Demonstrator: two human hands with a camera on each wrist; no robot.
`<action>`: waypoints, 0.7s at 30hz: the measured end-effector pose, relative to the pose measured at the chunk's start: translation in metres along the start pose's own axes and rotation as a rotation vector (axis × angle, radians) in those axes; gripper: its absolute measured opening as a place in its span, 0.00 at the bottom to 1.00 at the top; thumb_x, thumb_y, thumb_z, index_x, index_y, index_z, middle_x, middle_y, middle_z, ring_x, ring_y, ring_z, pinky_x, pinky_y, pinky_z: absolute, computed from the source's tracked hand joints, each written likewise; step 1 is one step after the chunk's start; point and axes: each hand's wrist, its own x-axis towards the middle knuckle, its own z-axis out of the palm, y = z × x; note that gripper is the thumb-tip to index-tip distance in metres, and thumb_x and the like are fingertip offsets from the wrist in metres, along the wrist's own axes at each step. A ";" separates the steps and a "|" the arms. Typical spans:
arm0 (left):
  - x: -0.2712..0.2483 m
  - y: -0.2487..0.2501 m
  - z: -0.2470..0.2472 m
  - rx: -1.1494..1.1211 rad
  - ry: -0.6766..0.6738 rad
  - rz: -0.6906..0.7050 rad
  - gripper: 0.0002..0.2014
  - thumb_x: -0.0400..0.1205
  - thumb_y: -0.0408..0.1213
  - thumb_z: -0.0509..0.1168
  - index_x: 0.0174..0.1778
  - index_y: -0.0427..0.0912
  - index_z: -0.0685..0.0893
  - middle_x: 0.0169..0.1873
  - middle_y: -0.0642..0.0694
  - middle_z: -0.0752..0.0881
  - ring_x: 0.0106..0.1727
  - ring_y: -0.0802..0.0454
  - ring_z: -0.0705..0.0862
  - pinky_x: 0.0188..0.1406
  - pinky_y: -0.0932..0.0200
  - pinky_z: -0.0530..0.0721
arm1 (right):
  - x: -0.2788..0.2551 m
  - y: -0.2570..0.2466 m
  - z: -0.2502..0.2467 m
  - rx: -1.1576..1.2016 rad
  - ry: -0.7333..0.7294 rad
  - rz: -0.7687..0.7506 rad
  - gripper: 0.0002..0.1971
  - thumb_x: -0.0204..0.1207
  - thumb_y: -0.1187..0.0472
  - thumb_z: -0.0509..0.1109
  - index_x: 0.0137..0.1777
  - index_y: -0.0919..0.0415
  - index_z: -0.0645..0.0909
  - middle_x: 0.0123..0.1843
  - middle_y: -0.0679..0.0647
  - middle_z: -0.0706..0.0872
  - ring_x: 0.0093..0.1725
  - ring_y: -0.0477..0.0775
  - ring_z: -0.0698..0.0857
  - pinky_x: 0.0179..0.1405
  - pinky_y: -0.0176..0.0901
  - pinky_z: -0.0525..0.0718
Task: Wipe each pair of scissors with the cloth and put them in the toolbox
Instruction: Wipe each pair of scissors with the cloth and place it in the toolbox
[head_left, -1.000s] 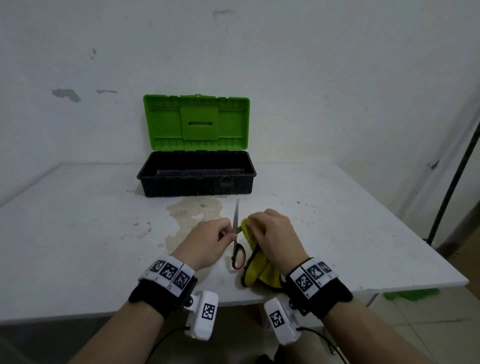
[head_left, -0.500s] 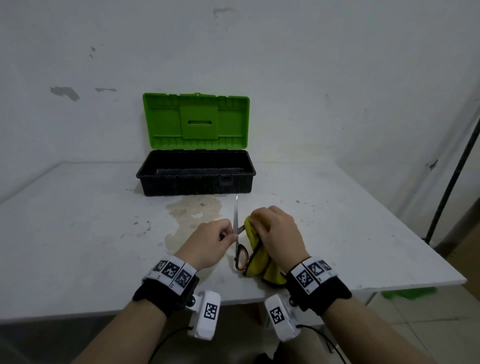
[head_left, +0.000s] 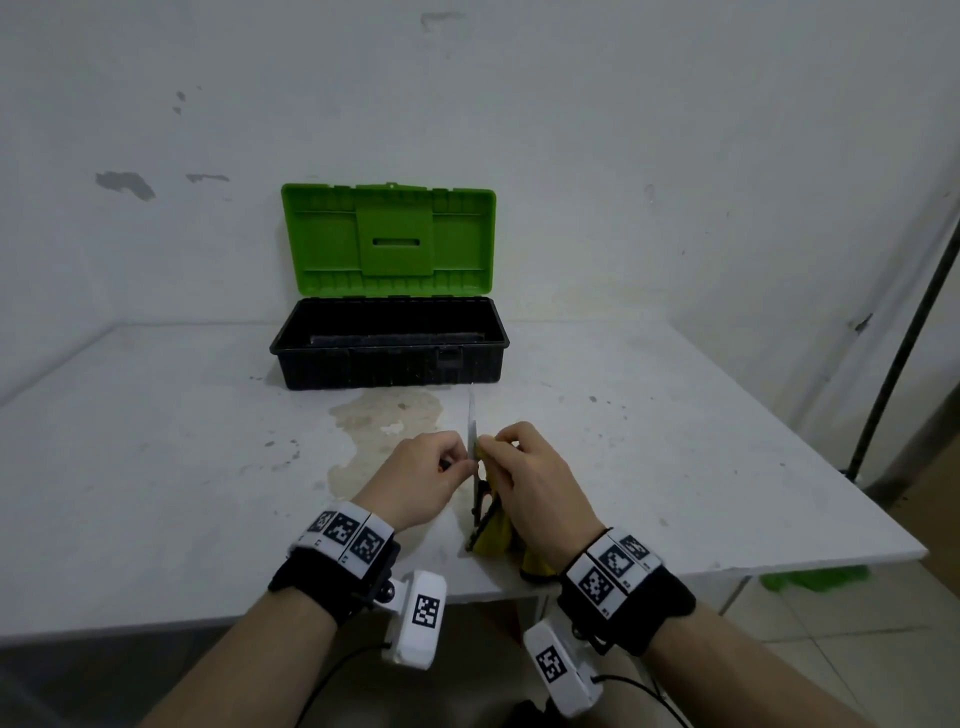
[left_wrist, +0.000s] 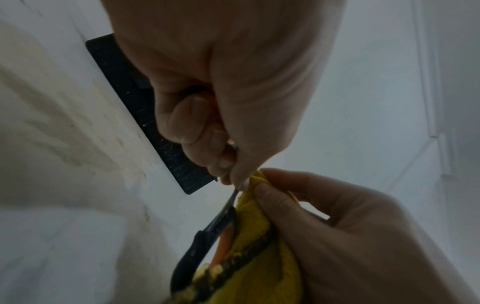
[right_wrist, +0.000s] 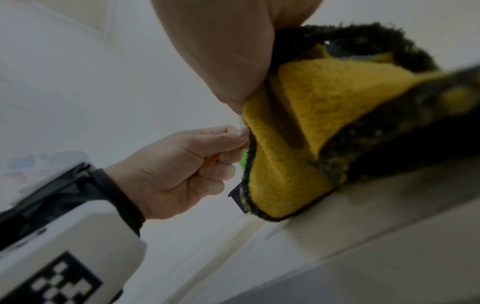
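A pair of scissors with black and orange handles stands on edge above the table, blade pointing at the toolbox. My left hand grips one handle, fingers curled round it. The other handle hangs below, beside the cloth. My right hand pinches the yellow cloth against the blade near the pivot. In the right wrist view the cloth fills the frame and hides the blade. The toolbox is black, with its green lid raised against the wall.
The white table has a brownish stain between the toolbox and my hands. Its front edge runs just under my wrists. A dark pole stands at the right, off the table.
The scissors have turned about their length, so the orange handle loop now shows edge-on. My right hand with the cloth has shifted slightly along the blade.
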 end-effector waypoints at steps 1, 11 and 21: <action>0.000 0.000 0.000 0.010 -0.012 0.003 0.09 0.84 0.44 0.68 0.37 0.49 0.82 0.34 0.53 0.84 0.38 0.56 0.82 0.39 0.60 0.78 | 0.000 0.001 0.000 -0.006 -0.021 0.009 0.06 0.79 0.66 0.68 0.52 0.57 0.84 0.50 0.55 0.79 0.38 0.53 0.79 0.35 0.44 0.83; -0.005 0.004 -0.008 -0.171 -0.056 -0.088 0.04 0.83 0.39 0.70 0.45 0.46 0.90 0.31 0.53 0.85 0.28 0.59 0.80 0.29 0.65 0.79 | 0.012 0.014 -0.009 0.042 -0.002 0.148 0.09 0.82 0.60 0.66 0.55 0.57 0.87 0.52 0.51 0.78 0.42 0.52 0.82 0.43 0.43 0.83; 0.001 0.002 -0.019 -0.527 0.011 -0.226 0.11 0.73 0.31 0.79 0.47 0.38 0.87 0.43 0.38 0.92 0.47 0.45 0.92 0.50 0.49 0.89 | 0.012 0.010 -0.008 0.037 -0.003 0.145 0.08 0.82 0.58 0.66 0.53 0.56 0.86 0.50 0.49 0.77 0.40 0.50 0.80 0.41 0.42 0.83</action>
